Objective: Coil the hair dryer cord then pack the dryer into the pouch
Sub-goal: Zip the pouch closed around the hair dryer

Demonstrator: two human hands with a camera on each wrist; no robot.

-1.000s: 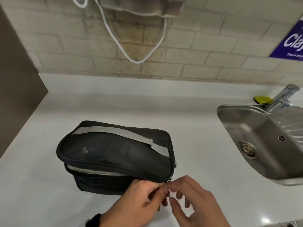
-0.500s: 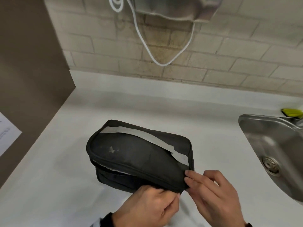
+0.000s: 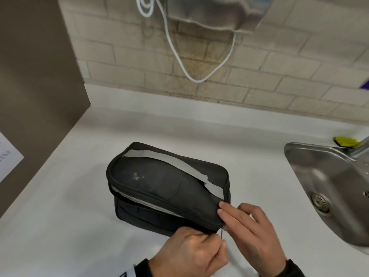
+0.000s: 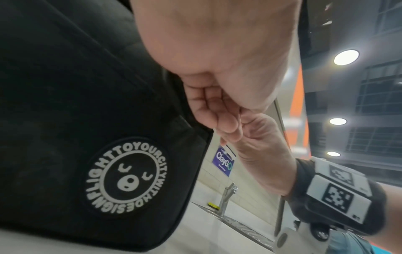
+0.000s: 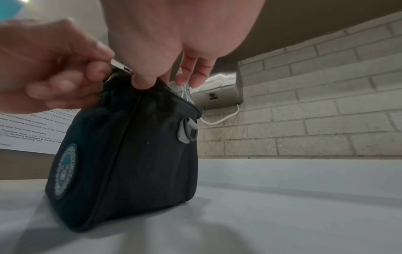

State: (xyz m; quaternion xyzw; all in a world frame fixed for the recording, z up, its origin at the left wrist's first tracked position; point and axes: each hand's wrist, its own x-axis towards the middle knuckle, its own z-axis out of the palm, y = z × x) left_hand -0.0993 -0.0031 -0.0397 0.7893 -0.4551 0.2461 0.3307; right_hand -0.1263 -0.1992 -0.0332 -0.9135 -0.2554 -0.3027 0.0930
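Observation:
The black pouch (image 3: 167, 188) with a grey strap lies on the white counter (image 3: 79, 226). Its front zip gapes and shows pale lining. My left hand (image 3: 220, 239) pinches the metal zipper pull (image 3: 222, 232) at the pouch's near right corner. My right hand (image 3: 221, 216) pinches that same corner, fingers on top and thumb on the side. The right wrist view shows the thumb (image 5: 143, 82) on the pouch (image 5: 130, 163) and the left hand (image 5: 54, 68) on the pull (image 5: 118, 64). A round logo patch (image 4: 128, 178) fills the left wrist view. No hair dryer or cord shows.
A steel sink (image 3: 329, 186) with a tap (image 3: 359, 148) and a yellow item (image 3: 345, 141) sits to the right. A wall-mounted hand dryer (image 3: 209, 13) with a white cable (image 3: 179, 62) hangs on the brick wall. A brown panel (image 3: 36, 76) with a paper notice (image 3: 8, 156) stands left.
My right hand left the zipper pull and took hold of the pouch's near right corner. The left hand kept the pull. The head view swung left.

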